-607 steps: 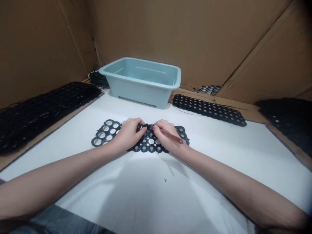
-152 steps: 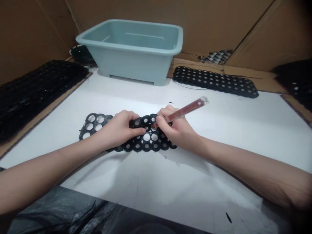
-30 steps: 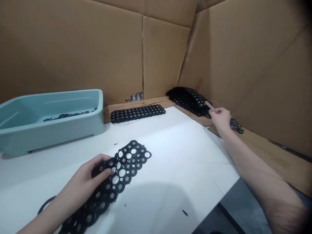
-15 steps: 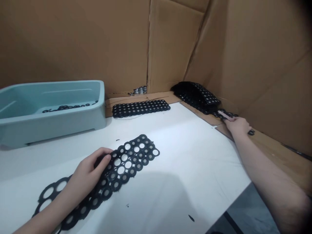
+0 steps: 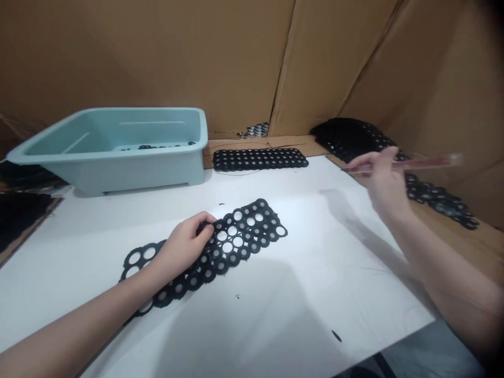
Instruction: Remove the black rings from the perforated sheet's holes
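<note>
A black rubber sheet with rows of round holes [image 5: 232, 259] lies slantwise on the white table top [image 5: 268, 336]. Some of its holes are open to the white below, while others look filled with grey. My left hand [image 5: 187, 242] grips the sheet's far edge near its middle, thumb on top. Raised over the table's right side, my right hand [image 5: 388, 181] is closed around a slim pinkish pen-like tool [image 5: 429, 163]. Its thin dark tip points left. Motion blur hides the tool's exact kind. The two hands are well apart.
A pale blue bin [image 5: 149, 173] with black ring pieces inside stands at the back left. Flat black perforated sheets [image 5: 260, 160] lie beside it. Against the cardboard wall sits a black sheet pile [image 5: 342, 136], with perforated black pieces [image 5: 441, 199] further right.
My right hand has lifted from the cardboard ledge with the pinkish tool and come over the table. The view has turned left; my left hand still holds the sheet.
</note>
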`<state>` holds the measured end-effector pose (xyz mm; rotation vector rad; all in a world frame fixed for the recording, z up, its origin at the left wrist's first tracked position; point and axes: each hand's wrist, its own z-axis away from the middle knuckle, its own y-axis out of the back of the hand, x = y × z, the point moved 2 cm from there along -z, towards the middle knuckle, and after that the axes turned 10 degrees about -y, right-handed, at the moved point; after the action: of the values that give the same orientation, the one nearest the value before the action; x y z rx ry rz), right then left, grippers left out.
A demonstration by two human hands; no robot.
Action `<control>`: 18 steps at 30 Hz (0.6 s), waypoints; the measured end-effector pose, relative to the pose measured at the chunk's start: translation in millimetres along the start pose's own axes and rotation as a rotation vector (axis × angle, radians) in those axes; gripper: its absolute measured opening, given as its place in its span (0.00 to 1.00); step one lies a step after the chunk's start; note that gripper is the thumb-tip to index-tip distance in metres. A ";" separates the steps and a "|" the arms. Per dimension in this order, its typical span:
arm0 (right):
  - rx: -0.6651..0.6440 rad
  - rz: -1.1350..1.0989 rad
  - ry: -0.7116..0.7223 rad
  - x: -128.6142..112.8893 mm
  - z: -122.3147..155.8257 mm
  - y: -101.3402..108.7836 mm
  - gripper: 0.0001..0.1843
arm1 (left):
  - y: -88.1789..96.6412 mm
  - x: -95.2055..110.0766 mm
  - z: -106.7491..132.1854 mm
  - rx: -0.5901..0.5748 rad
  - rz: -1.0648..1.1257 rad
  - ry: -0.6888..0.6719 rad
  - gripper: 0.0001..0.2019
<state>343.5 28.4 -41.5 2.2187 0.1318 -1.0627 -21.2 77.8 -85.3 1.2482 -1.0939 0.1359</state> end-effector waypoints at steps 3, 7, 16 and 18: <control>-0.505 -0.387 0.052 -71.3 41.7 -35.5 0.35 | -0.1 0.2 -1.0 0.003 0.016 0.004 0.08; -0.975 -0.557 0.242 -126.7 95.3 -70.7 0.24 | -0.1 -0.9 -1.7 -0.010 0.039 -0.010 0.09; -1.248 -0.641 0.061 -101.3 130.3 -114.0 0.17 | 2.7 -1.0 -2.4 -0.096 0.054 -0.043 0.11; -1.217 -0.612 0.069 -99.9 129.8 -114.5 0.18 | 3.1 -1.0 -2.4 -0.108 0.050 -0.036 0.11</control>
<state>151.1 56.8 -87.2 1.0837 1.1932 -0.8147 -22.2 81.3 -83.7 1.1313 -1.1493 0.0915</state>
